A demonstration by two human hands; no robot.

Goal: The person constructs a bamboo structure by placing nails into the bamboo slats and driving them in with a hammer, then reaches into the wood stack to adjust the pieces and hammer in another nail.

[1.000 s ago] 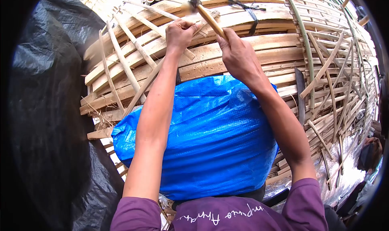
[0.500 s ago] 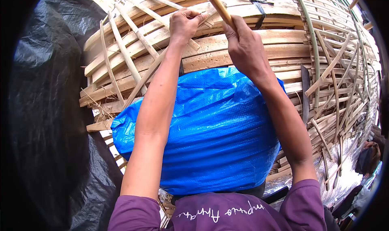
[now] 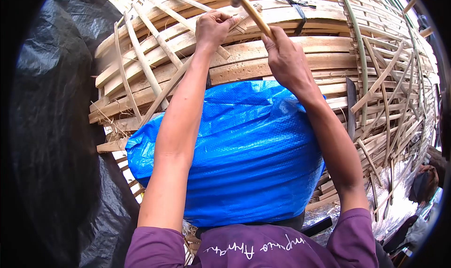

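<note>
My right hand (image 3: pixel 286 54) is closed around the wooden handle of a hammer (image 3: pixel 253 15), whose dark metal head is raised near the top of the head view. To the left of it, my left hand (image 3: pixel 213 27) is pinched at the end of some thin wooden strips (image 3: pixel 238 25); what its fingertips hold is too small to make out. Beneath both hands lie long pale wooden boards (image 3: pixel 282 49). A blue plastic sheet (image 3: pixel 249 160) covers my lap, below the boards and between my forearms.
Black plastic sheeting (image 3: pixel 51 127) hangs along the left. Bamboo slats (image 3: pixel 380 87) form a lattice at the right. A dark flat strip (image 3: pixel 351 109) lies beside the boards, and black ties (image 3: pixel 296 7) bind the wood at the top.
Since the previous frame, the hammer head has come down into fuller view with my right hand slightly lower. My left hand stays pinched in nearly the same place.
</note>
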